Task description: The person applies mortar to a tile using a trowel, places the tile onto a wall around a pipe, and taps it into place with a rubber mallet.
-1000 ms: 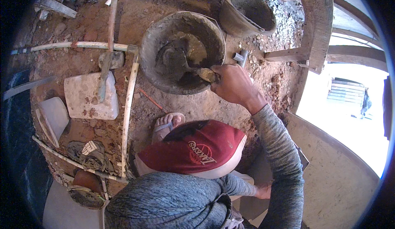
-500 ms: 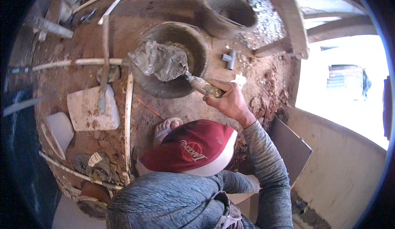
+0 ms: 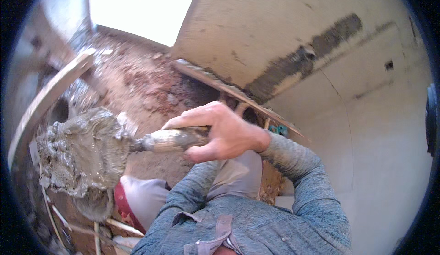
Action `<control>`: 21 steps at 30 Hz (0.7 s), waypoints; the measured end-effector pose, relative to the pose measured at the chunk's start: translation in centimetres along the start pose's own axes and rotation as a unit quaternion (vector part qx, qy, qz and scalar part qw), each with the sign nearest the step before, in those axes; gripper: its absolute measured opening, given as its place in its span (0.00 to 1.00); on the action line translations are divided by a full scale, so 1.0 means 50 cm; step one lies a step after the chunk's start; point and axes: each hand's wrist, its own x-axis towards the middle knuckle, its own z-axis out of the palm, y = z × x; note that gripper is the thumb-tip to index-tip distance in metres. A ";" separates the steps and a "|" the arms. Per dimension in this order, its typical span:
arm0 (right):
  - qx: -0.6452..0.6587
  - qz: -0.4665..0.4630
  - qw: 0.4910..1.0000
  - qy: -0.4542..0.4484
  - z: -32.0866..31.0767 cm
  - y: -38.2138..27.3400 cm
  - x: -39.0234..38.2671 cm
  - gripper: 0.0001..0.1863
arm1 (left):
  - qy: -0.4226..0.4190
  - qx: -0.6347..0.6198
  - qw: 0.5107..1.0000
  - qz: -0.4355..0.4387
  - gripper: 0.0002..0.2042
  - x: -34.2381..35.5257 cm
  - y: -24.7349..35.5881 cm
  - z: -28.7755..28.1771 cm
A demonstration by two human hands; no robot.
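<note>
Grey mortar (image 3: 85, 149) heaped on a trowel (image 3: 153, 142)

It covers the blade to its edges, left of the right hand (image 3: 222, 133), which is wrapped around the handle (image 3: 176, 139). The left hand is hidden; its grip cannot be told.

The right hand (image 3: 221, 133) is around the handle (image 3: 172, 139) of the trowel (image 3: 137, 145). The mortar (image 3: 85, 152) lies on the trowel, to the left of this hand. Farther ahead I see rubble (image 3: 146, 78) before the opening (image 3: 137, 9). The wall (image 3: 380, 149) stands at right, one beam (image 3: 57, 81) at far left.
</note>
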 end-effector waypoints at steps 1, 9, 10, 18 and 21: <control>-0.009 0.038 0.999 0.015 -0.051 -0.011 -0.060 0.28 | -0.007 0.000 1.000 0.009 0.29 -0.001 -0.022 0.021; -0.085 0.188 0.952 0.227 -0.272 -0.093 -0.460 0.28 | 0.068 0.349 0.858 0.371 0.22 0.044 -0.262 -0.053; -0.106 0.204 0.941 0.249 -0.293 -0.083 -0.514 0.29 | 0.082 0.402 0.804 0.430 0.21 0.043 -0.247 -0.045; -0.093 0.367 0.860 0.343 -0.411 0.076 -0.805 0.28 | 0.083 0.032 0.977 0.195 0.23 0.031 -0.177 -0.008; -0.062 0.450 0.828 0.329 -0.436 0.164 -0.846 0.26 | 0.063 0.009 0.987 0.147 0.22 0.021 -0.194 -0.031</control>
